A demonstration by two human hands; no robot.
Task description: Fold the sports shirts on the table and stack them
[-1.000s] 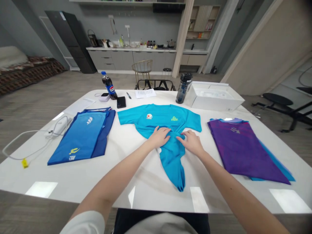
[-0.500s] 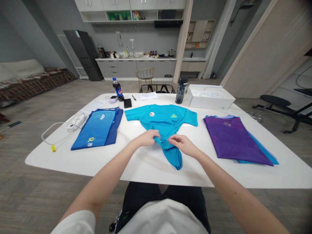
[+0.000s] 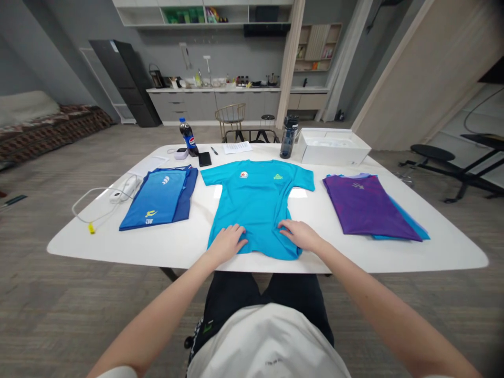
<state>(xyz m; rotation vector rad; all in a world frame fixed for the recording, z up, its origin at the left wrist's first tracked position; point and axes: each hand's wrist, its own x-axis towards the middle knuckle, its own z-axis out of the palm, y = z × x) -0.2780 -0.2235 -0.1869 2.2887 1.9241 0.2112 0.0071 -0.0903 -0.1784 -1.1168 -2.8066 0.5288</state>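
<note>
A turquoise T-shirt (image 3: pixel 258 199) lies spread flat, front up, in the middle of the white table (image 3: pixel 177 244). My left hand (image 3: pixel 228 240) rests flat on its lower left hem, fingers stretched out. My right hand (image 3: pixel 299 233) lies flat on the lower right hem, fingers spread. Neither hand grips the cloth. Left of the shirt lies a folded blue shirt (image 3: pixel 159 198). On the right lies a purple shirt (image 3: pixel 364 206) on top of a blue one.
At the table's far edge stand a cola bottle (image 3: pixel 187 137), a dark phone (image 3: pixel 205 158), a paper sheet (image 3: pixel 237 147), a dark water bottle (image 3: pixel 288 137) and a white box (image 3: pixel 334 149). A white cable with charger (image 3: pixel 118 197) lies at the left. A chair (image 3: pixel 230 114) stands beyond.
The bunched lower part of the turquoise shirt has been pulled out flat toward me. Both hands went from pinching the cloth to lying flat on the hem. The camera has drawn back.
</note>
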